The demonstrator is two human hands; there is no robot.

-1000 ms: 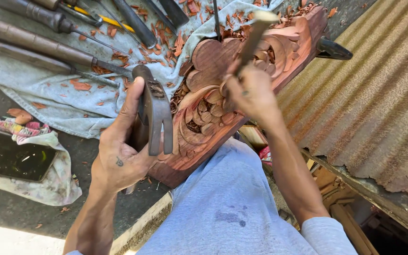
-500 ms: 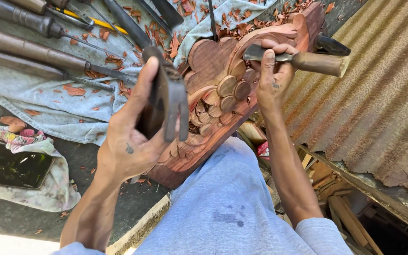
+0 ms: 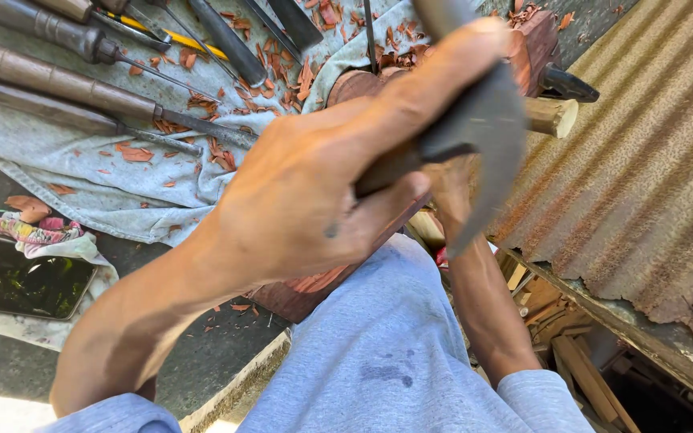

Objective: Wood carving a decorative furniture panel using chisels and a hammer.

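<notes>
Reddish wood block [image 3: 314, 285] rests on the lap, mostly hidden behind the left hand [image 3: 314, 200], whose fingers clench a hammer [image 3: 483, 128] raised overhead. Right hand [image 3: 451, 192] sits behind it; its grip cannot be told. Chisels [image 3: 66, 84] lie ready on cloth [image 3: 90, 184].

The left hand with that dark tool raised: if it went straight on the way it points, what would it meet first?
Probably the carved wood block below the left hand and its hammer, or the wooden chisel handle; depth is unclear.
</notes>
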